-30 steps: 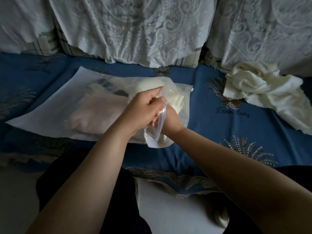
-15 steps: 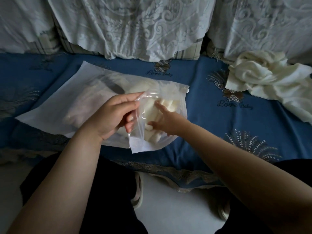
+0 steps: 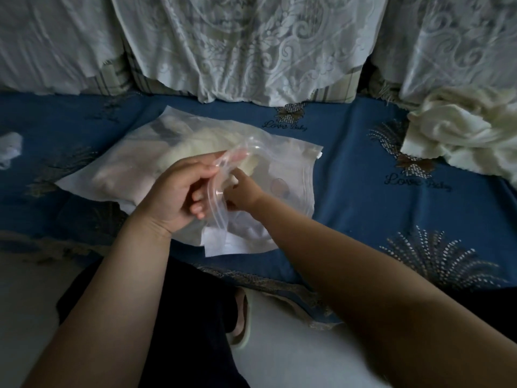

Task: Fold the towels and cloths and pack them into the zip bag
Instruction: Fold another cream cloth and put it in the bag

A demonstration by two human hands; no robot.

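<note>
We see the zip bag (image 3: 282, 163) lying on the blue sofa cover (image 3: 363, 208) near its front edge, pale folded cloths (image 3: 195, 152) inside. Our left hand (image 3: 179, 194) pinches the bag's clear mouth with curled fingers, while our right hand (image 3: 246, 193) reaches inside, its fingers' state unclear. A crumpled cream cloth (image 3: 453, 135) lies at the cover's back right.

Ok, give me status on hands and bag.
Left hand and right hand: grip on mouth of translucent plastic zip bag. Folded cloths inside. Crumpled cream towel unpacked, far right.
</note>
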